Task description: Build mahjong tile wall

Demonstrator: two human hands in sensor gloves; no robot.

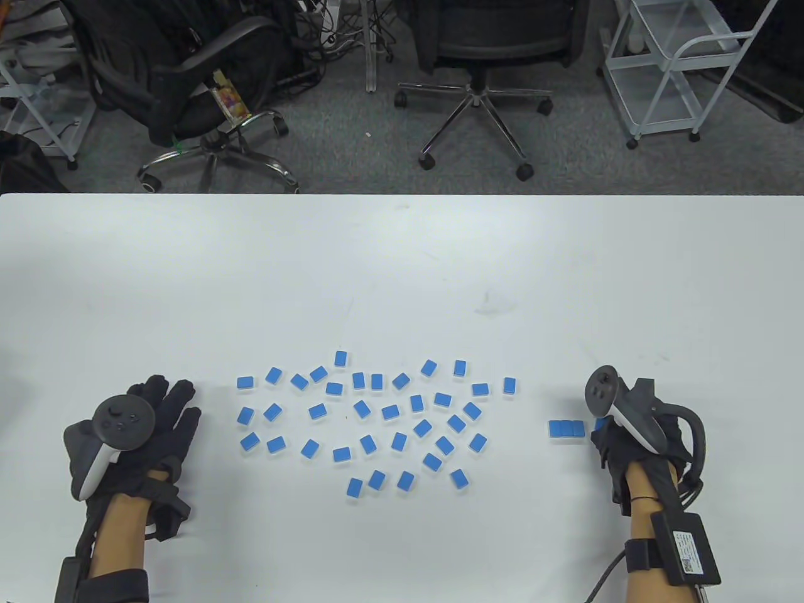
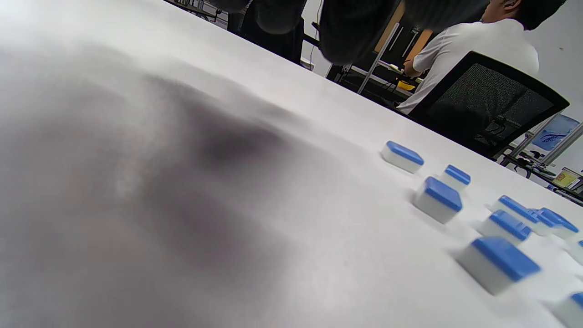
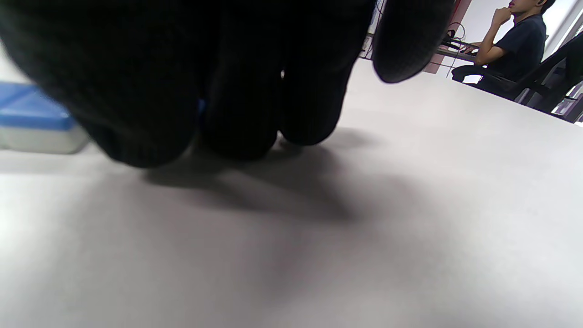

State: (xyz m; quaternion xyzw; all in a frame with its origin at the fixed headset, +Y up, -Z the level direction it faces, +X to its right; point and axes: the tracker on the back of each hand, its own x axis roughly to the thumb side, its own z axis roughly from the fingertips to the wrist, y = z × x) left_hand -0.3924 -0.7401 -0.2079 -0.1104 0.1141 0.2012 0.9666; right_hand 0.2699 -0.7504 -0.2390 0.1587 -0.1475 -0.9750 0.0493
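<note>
Several blue-backed mahjong tiles (image 1: 389, 412) lie scattered face down in the middle of the white table (image 1: 402, 264). A short row of three tiles (image 1: 566, 429) lies side by side at the right. My right hand (image 1: 601, 438) is just right of this row, fingers curled down onto a further blue tile (image 1: 600, 425) that is mostly hidden. In the right wrist view the bunched fingers (image 3: 237, 91) touch the table beside the row's end tile (image 3: 32, 120). My left hand (image 1: 169, 402) rests flat and empty left of the tiles, fingers spread.
The nearest loose tiles (image 2: 403, 156) lie to the right of my left hand. The table's far edge (image 1: 402, 196) borders a floor with office chairs (image 1: 477, 75) and a white cart (image 1: 678, 69). People sit in the background of both wrist views.
</note>
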